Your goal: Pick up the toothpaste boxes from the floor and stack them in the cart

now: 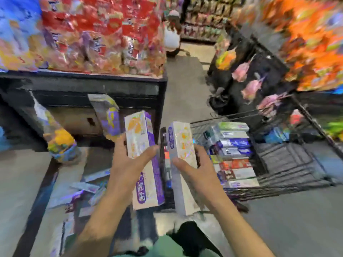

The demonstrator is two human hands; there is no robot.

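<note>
My left hand [128, 164] grips a long white and purple toothpaste box [143, 145] with an orange fruit picture, held upright at centre. Beside it, my right hand [193, 167] holds a second box of the same kind [182, 151] by its lower half. The two boxes stand close together, apart by a narrow gap. To the right is the black wire cart [289, 164], with a stack of toothpaste boxes [233, 151] lying against its near left side. Several more boxes [81, 193] lie scattered on the floor at lower left. The view is motion-blurred.
A black display stand [92, 89] piled with red snack bags stands at the left. Shelves with orange packets [311, 43] run along the right. A person in white [172, 38] stands far down the aisle. Two bags [61, 140] lean against the stand's base.
</note>
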